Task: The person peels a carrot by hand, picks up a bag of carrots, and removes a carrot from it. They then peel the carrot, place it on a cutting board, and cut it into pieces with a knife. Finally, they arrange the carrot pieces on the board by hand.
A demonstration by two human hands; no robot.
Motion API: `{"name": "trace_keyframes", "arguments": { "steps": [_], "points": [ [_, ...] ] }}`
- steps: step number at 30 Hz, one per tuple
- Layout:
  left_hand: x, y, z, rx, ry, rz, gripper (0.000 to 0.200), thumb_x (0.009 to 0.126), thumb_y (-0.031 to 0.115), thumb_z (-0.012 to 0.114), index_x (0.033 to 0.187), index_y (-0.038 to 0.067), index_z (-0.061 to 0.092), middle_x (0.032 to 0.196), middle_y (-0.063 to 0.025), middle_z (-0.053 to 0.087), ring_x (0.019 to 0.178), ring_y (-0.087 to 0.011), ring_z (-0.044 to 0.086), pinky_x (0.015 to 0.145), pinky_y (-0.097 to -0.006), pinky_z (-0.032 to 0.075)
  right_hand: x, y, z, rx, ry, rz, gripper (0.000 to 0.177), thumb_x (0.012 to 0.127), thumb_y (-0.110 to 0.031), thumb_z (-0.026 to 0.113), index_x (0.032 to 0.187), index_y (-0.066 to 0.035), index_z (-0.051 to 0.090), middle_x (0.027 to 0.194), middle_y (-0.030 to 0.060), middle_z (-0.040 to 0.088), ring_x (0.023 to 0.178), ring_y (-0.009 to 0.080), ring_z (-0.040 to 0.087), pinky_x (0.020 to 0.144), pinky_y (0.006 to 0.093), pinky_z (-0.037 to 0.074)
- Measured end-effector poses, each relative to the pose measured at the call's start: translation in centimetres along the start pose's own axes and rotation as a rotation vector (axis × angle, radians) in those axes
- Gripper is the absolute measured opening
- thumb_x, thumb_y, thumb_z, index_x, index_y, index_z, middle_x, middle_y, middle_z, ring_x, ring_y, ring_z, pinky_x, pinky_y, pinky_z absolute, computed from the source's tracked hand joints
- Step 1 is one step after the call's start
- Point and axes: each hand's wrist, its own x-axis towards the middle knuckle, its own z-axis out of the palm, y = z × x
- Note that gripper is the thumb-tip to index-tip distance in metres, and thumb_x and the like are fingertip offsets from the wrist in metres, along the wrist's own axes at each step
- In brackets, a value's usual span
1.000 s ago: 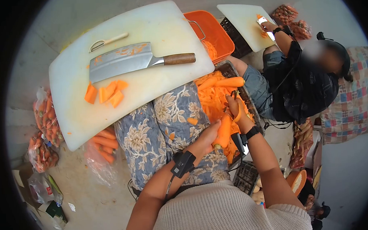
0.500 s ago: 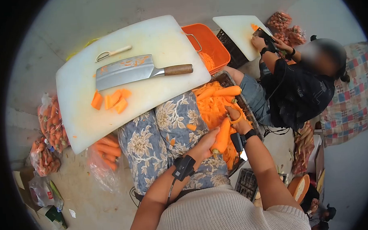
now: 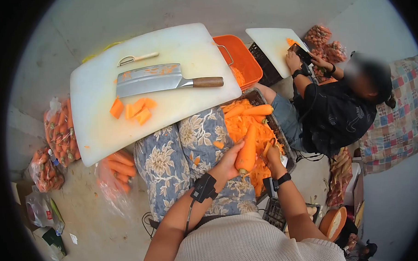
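My left hand (image 3: 228, 161) is closed around the thick lower part of a large orange carrot (image 3: 247, 150), its crown end towards me and its tip pointing away. To the right of the carrot, my right hand (image 3: 275, 158) is closed on what looks like a peeler (image 3: 266, 148), mostly hidden by the fingers. Beneath both hands, a dark crate holds a heap of orange peelings (image 3: 236, 121). Whole carrots (image 3: 257, 110) lie on top of the peelings at the far end.
A white cutting board (image 3: 171, 104) bears a cleaver (image 3: 152, 80), another peeler (image 3: 139, 58) and carrot chunks (image 3: 144, 115). Behind the crate stands an orange bin (image 3: 238, 51). Bagged carrots (image 3: 61, 131) are at left. A co-worker (image 3: 337, 112) cuts at another board (image 3: 270, 45) on the right.
The carrot has turned more upright in my left hand. My right hand has drawn away from it to the right and slightly towards me. The whole view has shifted slightly.
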Motion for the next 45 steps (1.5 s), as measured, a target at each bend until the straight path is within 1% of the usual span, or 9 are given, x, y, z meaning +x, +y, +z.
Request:
{"name": "trace_keyframes", "arguments": {
  "steps": [4, 7, 11, 12, 22, 35, 38, 40, 45],
  "points": [
    [-0.6, -0.3, 1.7, 0.126, 0.11, 0.123, 0.045, 0.092, 0.03, 0.043, 0.132, 0.016, 0.032, 0.12, -0.0063, 0.046, 0.097, -0.0203, 0.055, 0.075, -0.0409, 0.049, -4.0, -1.2, 1.9, -0.139, 0.188, -0.373, 0.024, 0.086, -0.015, 0.055, 0.105, -0.005, 0.043, 0.102, 0.0064, 0.049, 0.084, 0.0119, 0.055, 0.069, 0.0256, 0.052],
    [0.1, -0.1, 0.6, 0.075, 0.059, 0.1, 0.049, 0.093, 0.026, 0.042, 0.137, 0.017, 0.024, 0.127, -0.0042, 0.041, 0.11, -0.0204, 0.047, 0.084, -0.0378, 0.046, -8.2, -3.8, 3.9, 0.051, 0.081, -0.539, 0.028, 0.084, -0.015, 0.059, 0.105, -0.005, 0.043, 0.102, 0.0052, 0.049, 0.088, 0.011, 0.054, 0.072, 0.0259, 0.052],
    [1.1, -0.7, -0.4, 0.075, 0.041, 0.164, 0.045, 0.094, 0.029, 0.038, 0.136, 0.017, 0.026, 0.129, -0.0051, 0.039, 0.105, -0.0201, 0.051, 0.086, -0.0346, 0.044, -9.8, -4.8, 6.4, 0.039, 0.043, -0.546, 0.031, 0.084, -0.017, 0.06, 0.107, -0.003, 0.045, 0.096, 0.0028, 0.052, 0.088, 0.0091, 0.052, 0.072, 0.021, 0.046],
    [1.1, -0.8, -0.3, 0.112, 0.078, 0.167, 0.045, 0.095, 0.029, 0.036, 0.137, 0.017, 0.025, 0.132, -0.0041, 0.037, 0.111, -0.0182, 0.047, 0.089, -0.0332, 0.042, -9.5, -4.6, 7.4, -0.043, 0.109, -0.702, 0.022, 0.084, -0.015, 0.058, 0.094, -0.001, 0.044, 0.094, 0.0086, 0.051, 0.084, 0.0168, 0.052, 0.075, 0.0295, 0.043],
    [1.7, -0.9, -0.1, 0.304, 0.214, 0.127, 0.046, 0.096, 0.025, 0.03, 0.14, 0.015, 0.018, 0.139, -0.0024, 0.029, 0.125, -0.0151, 0.033, 0.092, -0.0281, 0.038, -4.2, -2.5, 6.7, -0.368, 0.15, -0.567, 0.029, 0.08, -0.024, 0.062, 0.076, 0.001, 0.048, 0.072, 0.0105, 0.05, 0.066, 0.02, 0.049, 0.059, 0.0319, 0.038],
    [2.6, -1.5, -1.4, 0.407, 0.241, 0.086, 0.047, 0.096, 0.027, 0.031, 0.139, 0.013, 0.019, 0.134, -0.0057, 0.035, 0.109, -0.0153, 0.048, 0.08, -0.0305, 0.047, 2.7, -3.7, 5.7, -0.12, -0.022, -0.49, 0.018, 0.086, -0.019, 0.056, 0.083, -0.003, 0.048, 0.068, 0.0021, 0.049, 0.05, 0.0101, 0.046, 0.046, 0.0235, 0.037],
    [1.4, -1.0, 0.0, 0.323, 0.214, -0.006, 0.048, 0.096, 0.026, 0.03, 0.14, 0.011, 0.016, 0.138, -0.0085, 0.029, 0.121, -0.0191, 0.037, 0.093, -0.0304, 0.038, 3.6, -3.6, 5.5, -0.293, 0.071, -0.37, 0.018, 0.086, -0.019, 0.054, 0.087, -0.001, 0.05, 0.071, 0.0037, 0.05, 0.047, 0.0113, 0.045, 0.045, 0.0239, 0.037],
    [1.7, -1.1, -0.4, 0.319, 0.18, 0.021, 0.048, 0.096, 0.024, 0.031, 0.139, 0.009, 0.018, 0.135, -0.0077, 0.033, 0.115, -0.0177, 0.043, 0.087, -0.0299, 0.044, 2.0, -4.8, 6.1, -0.026, -0.015, -0.104, 0.02, 0.087, -0.02, 0.054, 0.089, 0.0, 0.051, 0.071, 0.0048, 0.05, 0.05, 0.0136, 0.047, 0.044, 0.0278, 0.038],
    [1.8, -1.3, -0.9, 0.33, 0.168, -0.033, 0.045, 0.096, 0.023, 0.032, 0.137, 0.009, 0.022, 0.127, -0.0084, 0.04, 0.105, -0.0182, 0.05, 0.081, -0.0313, 0.048, 5.5, -3.2, 3.6, 0.186, -0.066, -0.046, 0.022, 0.087, -0.02, 0.052, 0.091, 0.001, 0.052, 0.076, 0.0076, 0.053, 0.06, 0.0176, 0.053, 0.044, 0.0321, 0.041]
  ]
}}
